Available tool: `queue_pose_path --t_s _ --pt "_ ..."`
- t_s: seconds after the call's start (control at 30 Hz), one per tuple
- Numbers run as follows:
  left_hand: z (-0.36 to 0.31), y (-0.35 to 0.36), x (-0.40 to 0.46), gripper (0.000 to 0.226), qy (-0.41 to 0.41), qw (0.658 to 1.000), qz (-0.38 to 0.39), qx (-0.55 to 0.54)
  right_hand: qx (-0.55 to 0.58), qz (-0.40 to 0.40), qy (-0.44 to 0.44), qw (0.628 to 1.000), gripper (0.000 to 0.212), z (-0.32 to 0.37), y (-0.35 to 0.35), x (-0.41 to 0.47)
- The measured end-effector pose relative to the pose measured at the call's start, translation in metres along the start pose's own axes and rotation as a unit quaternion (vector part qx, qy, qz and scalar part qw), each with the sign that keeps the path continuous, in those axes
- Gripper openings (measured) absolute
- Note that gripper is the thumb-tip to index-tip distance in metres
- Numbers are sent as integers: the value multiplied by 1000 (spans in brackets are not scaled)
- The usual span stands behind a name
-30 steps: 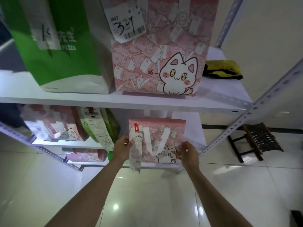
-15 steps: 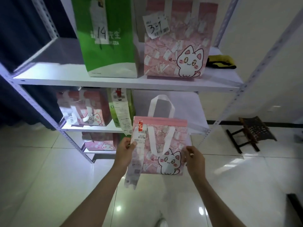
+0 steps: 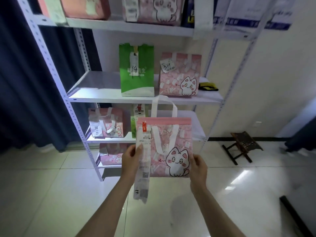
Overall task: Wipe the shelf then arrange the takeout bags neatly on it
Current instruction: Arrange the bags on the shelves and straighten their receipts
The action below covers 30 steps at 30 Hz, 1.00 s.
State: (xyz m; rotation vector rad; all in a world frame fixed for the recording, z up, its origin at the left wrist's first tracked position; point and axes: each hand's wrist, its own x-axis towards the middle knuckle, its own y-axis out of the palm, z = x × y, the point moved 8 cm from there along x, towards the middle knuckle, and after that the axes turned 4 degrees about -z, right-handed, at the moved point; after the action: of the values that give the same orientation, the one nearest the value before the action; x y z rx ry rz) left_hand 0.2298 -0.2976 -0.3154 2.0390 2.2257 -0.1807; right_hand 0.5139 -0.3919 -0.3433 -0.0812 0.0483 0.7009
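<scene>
Both hands hold a pink cat-print takeout bag (image 3: 168, 142) upright in the air in front of the white metal shelf unit (image 3: 106, 94). My left hand (image 3: 131, 161) grips its left side over a long receipt (image 3: 142, 168) that hangs below the bag. My right hand (image 3: 198, 165) grips its lower right corner. On the middle shelf stand a green bag (image 3: 136, 71) marked 14 and a pink cat bag (image 3: 179, 74) marked 34, with a yellow-and-black cloth (image 3: 207, 86) at the right end.
Lower shelves hold another pink bag (image 3: 106, 124), a partly hidden green-and-white bag (image 3: 135, 122) and a bottom pink bag (image 3: 112, 155). The top shelf carries several bags. A dark curtain (image 3: 25, 82) hangs left. A small dark stool (image 3: 242, 145) stands on the tiled floor at right.
The held pink bag has come out from the lower shelf and toward me. The view has pulled back and risen, so the whole shelf unit shows.
</scene>
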Motion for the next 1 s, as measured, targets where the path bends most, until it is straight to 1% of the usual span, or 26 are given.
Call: queue_pose_path --t_s 0.17,0.3,0.5,0.67,0.83,0.9,1.0 --pt "-34 -11 -43 18 25 1000 -14 -8 21 -14 -29 999 20 50 -15 -19" --pt "-60 -14 -74 21 50 998 -23 -3 50 3 -38 998 20 85 -27 -34" --pt "-110 -2 -117 28 100 994 -51 2 58 22 -53 997 18 122 -61 -42" --pt "-137 21 -148 21 105 992 -58 -39 85 26 -58 994 17 155 -96 -42" --pt "-159 37 -156 21 107 991 -46 -66 107 25 -66 992 17 182 -110 -28" --pt "-169 41 -152 17 109 990 -49 -79 109 27 -69 991 18 191 -107 -20" --pt "-186 44 -138 14 112 987 -53 -98 111 52 -84 989 19 210 -91 -6"
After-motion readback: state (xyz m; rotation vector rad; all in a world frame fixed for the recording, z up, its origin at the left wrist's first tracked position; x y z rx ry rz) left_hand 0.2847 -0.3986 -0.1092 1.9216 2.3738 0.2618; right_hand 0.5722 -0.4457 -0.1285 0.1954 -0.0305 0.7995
